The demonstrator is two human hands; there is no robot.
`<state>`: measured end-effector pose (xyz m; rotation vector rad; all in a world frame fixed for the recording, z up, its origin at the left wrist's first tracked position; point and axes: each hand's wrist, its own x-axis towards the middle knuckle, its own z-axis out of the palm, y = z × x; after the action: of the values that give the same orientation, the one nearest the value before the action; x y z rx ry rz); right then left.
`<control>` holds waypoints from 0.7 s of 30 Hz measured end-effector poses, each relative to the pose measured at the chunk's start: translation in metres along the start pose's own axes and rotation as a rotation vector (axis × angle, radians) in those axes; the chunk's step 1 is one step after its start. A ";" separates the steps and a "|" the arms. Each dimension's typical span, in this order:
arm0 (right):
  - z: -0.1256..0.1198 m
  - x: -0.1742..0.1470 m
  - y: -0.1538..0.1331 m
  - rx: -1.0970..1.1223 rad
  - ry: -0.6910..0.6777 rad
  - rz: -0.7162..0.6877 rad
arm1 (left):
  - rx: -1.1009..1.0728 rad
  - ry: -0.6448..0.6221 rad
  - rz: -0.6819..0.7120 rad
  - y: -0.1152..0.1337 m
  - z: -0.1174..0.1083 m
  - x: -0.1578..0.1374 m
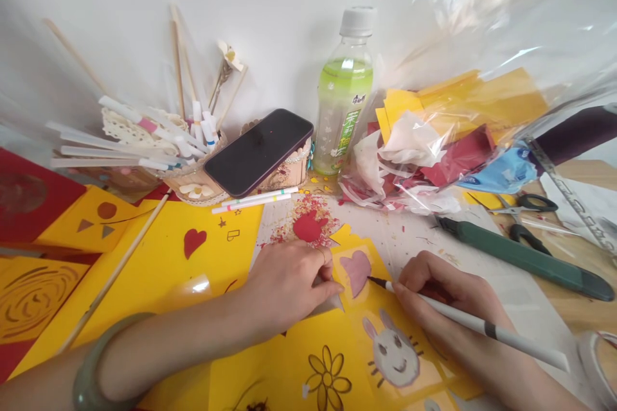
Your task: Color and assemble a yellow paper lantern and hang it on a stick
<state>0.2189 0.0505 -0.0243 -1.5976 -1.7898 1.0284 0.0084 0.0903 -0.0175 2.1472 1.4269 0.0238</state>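
My right hand (441, 289) holds a slim white marker pen (463, 318) with a dark pointed tip. That tip meets the right edge of a pink heart (357, 273) on a yellow sheet (385, 263). Below the heart, a white rabbit face (396, 353) with pink ears sits on yellow paper. My left hand (292, 279) rests left of the heart, fingers curled under and thumb at the sheet's edge; anything beneath the fingers is hidden. Nearer me, a flower outline (329, 377) is drawn on yellow paper. A red paper heart (195, 243) lies to the left.
A phone (260, 151) leans on small baskets holding pens (144, 122). Behind stands a green drink bottle (346, 96). On the right are a plastic bag of paper scraps (409, 141), scissors (518, 205) and a green cutter (525, 257). Red scraps (311, 225) and a wooden stick (118, 270) lie about.
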 end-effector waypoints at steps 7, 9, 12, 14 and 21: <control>0.000 0.002 0.000 -0.047 0.028 -0.010 | -0.002 0.012 -0.002 0.001 0.000 0.001; 0.000 0.002 0.000 -0.044 0.043 -0.004 | -0.004 0.012 0.001 0.001 0.000 0.001; 0.000 0.003 0.002 -0.019 0.059 0.016 | 0.000 0.013 0.006 0.000 0.000 0.000; -0.001 0.004 0.001 0.007 0.081 0.013 | 0.005 0.012 0.002 0.000 0.000 0.000; -0.006 0.012 -0.003 0.076 0.166 -0.008 | 0.010 0.008 0.000 0.000 0.000 0.001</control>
<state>0.2200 0.0633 -0.0192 -1.5801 -1.6259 0.9206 0.0086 0.0910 -0.0176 2.1575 1.4338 0.0252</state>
